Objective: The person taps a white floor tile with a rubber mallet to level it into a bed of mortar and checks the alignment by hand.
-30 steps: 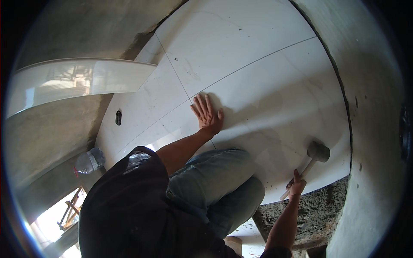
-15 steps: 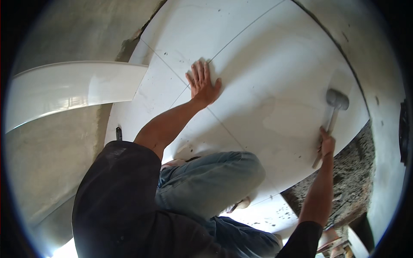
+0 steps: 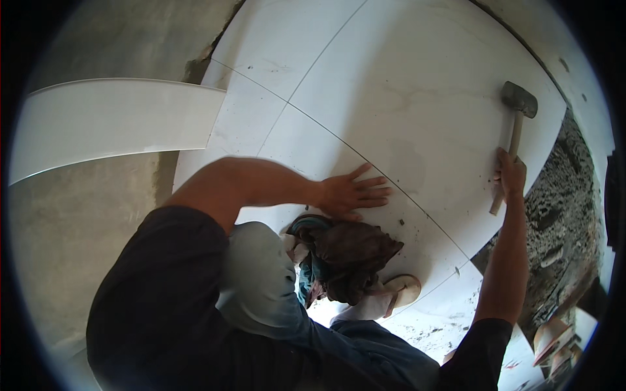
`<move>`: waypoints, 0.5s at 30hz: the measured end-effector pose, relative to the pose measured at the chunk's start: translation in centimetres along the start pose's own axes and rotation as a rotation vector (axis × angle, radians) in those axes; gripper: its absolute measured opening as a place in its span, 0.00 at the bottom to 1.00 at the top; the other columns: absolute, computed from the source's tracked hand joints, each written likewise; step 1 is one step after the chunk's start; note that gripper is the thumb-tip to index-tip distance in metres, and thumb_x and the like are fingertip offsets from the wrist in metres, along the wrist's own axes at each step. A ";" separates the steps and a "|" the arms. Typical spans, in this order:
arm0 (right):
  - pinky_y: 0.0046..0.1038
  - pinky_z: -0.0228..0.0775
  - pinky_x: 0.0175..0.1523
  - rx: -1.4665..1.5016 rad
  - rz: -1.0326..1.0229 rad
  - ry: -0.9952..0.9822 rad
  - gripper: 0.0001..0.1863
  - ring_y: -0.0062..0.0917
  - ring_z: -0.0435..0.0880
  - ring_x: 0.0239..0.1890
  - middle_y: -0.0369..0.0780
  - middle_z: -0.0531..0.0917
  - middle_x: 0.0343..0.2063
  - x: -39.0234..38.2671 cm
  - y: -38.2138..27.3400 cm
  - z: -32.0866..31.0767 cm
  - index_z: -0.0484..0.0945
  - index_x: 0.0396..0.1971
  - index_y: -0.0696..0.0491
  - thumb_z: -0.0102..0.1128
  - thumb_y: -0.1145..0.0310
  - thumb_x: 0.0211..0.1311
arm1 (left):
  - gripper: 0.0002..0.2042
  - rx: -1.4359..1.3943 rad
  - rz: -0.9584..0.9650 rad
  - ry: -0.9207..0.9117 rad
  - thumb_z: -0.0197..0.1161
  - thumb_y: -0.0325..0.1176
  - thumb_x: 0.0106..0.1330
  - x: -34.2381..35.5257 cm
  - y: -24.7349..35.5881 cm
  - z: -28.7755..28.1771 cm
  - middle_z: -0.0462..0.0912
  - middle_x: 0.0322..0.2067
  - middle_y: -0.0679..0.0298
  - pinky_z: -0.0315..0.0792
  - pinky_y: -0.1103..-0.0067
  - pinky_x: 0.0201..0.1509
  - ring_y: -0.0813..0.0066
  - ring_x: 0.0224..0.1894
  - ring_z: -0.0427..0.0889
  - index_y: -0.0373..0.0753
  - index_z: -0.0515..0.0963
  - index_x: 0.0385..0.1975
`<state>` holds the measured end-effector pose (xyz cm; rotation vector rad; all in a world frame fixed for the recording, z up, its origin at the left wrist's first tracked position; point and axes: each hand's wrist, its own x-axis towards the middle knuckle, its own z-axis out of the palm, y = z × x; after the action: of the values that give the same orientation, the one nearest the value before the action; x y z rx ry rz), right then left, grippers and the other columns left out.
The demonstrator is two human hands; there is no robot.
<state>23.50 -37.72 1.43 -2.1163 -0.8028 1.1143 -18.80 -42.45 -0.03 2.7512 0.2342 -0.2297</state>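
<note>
My right hand (image 3: 511, 172) is wrapped round the wooden handle of a rubber mallet (image 3: 520, 99), near the right edge of the white floor tiles (image 3: 450, 98). The mallet's dark head points away from me; whether it touches the tile I cannot tell. With its fingers spread, my left hand (image 3: 355, 194) is over a tile just on the near side of a thin joint line. Right beside that hand, a crumpled dark brown cloth (image 3: 355, 251) lies by my feet. One foot wears a tan sandal (image 3: 404, 292).
Rough dark mortar (image 3: 554, 208) borders the tiles at the right, beside a pale wall. Broken tile pieces (image 3: 557, 342) lie at the lower right. A long white tile strip (image 3: 124, 120) reaches in from the left over grey concrete (image 3: 98, 228). Small crumbs dot the tiles.
My left hand has moved from the tile crossing toward me and to the right. My bent knee has shifted left, uncovering the cloth and sandal. The mallet stays in my right hand.
</note>
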 end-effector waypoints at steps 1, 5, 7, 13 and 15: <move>0.23 0.66 0.18 0.037 0.004 0.014 0.17 0.19 0.72 0.12 0.36 0.73 0.15 -0.9 0.5 -0.1 0.74 0.28 0.58 0.60 0.57 0.56 | 0.37 0.060 0.114 -0.036 0.51 0.56 0.62 1.9 -0.5 -0.6 0.46 0.70 0.62 0.31 0.45 0.69 0.61 0.72 0.42 0.44 0.52 0.68; 0.22 0.67 0.19 0.147 -0.065 -0.025 0.15 0.19 0.74 0.16 0.35 0.73 0.16 -2.3 3.4 0.4 0.74 0.28 0.58 0.58 0.59 0.60 | 0.37 0.104 0.269 -0.007 0.49 0.57 0.63 9.4 1.2 -0.6 0.47 0.70 0.62 0.31 0.47 0.70 0.63 0.73 0.40 0.44 0.51 0.68; 0.24 0.68 0.20 0.097 -0.050 -0.039 0.15 0.21 0.75 0.15 0.38 0.76 0.16 -2.5 3.5 0.8 0.75 0.27 0.59 0.56 0.60 0.59 | 0.36 0.102 0.142 0.012 0.46 0.57 0.64 12.7 4.0 -0.1 0.47 0.70 0.63 0.32 0.50 0.71 0.62 0.73 0.38 0.44 0.52 0.68; 0.25 0.72 0.22 0.066 -0.024 -0.018 0.17 0.23 0.79 0.16 0.42 0.79 0.18 -3.0 3.3 -0.6 0.76 0.31 0.63 0.58 0.60 0.58 | 0.35 0.085 -0.041 0.012 0.43 0.55 0.66 14.5 12.5 1.9 0.46 0.70 0.60 0.38 0.50 0.70 0.58 0.72 0.41 0.40 0.52 0.68; 0.25 0.73 0.22 0.075 -0.006 -0.012 0.17 0.22 0.79 0.17 0.42 0.80 0.18 -3.6 3.0 -0.7 0.76 0.31 0.63 0.58 0.60 0.58 | 0.34 -0.131 0.014 -0.009 0.51 0.51 0.62 10.9 14.7 3.4 0.51 0.69 0.56 0.41 0.50 0.69 0.58 0.71 0.47 0.38 0.57 0.66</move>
<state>23.16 -42.44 1.32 -2.0460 -0.7603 1.1376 -5.82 -55.76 -0.10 2.6208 0.2195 -0.2147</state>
